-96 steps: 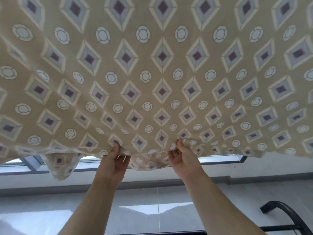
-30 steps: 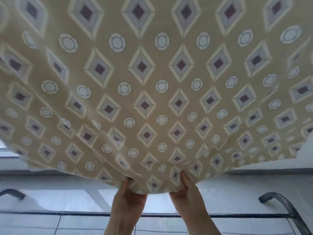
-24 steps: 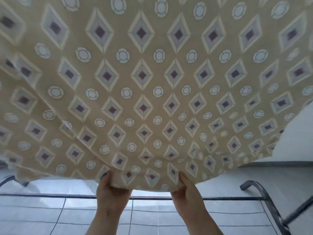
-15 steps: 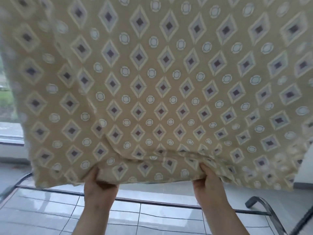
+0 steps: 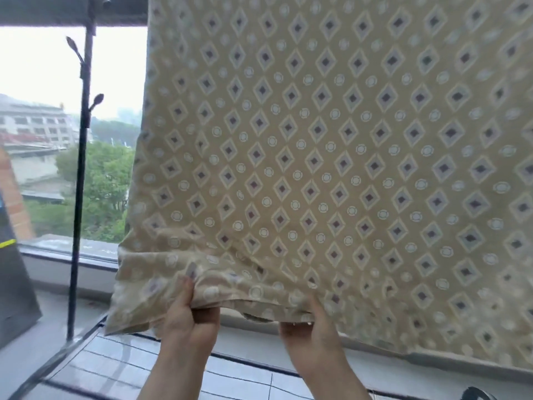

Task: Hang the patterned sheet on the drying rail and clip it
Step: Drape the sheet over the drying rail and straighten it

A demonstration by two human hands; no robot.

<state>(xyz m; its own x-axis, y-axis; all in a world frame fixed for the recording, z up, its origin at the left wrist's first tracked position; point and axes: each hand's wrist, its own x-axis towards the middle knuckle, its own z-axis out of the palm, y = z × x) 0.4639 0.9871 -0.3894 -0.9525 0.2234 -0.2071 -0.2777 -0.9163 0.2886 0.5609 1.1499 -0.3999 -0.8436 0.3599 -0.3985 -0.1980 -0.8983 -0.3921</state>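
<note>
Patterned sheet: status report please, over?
Left hand, right hand both grip patterned sheet at bottom hem. Sheet spread upward past frame, no clip seen. Black pole stands clear, left.

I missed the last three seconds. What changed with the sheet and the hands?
The patterned sheet swung down from spreading overhead to hanging nearly upright; its left edge now bares the window and a dark pole. Unchanged: the left hand and right hand still grip its bottom hem.

I see both forearms raised, left hand (image 5: 190, 316) and right hand (image 5: 310, 333) each pinching the sheet (image 5: 346, 168), thumbs up.
</note>
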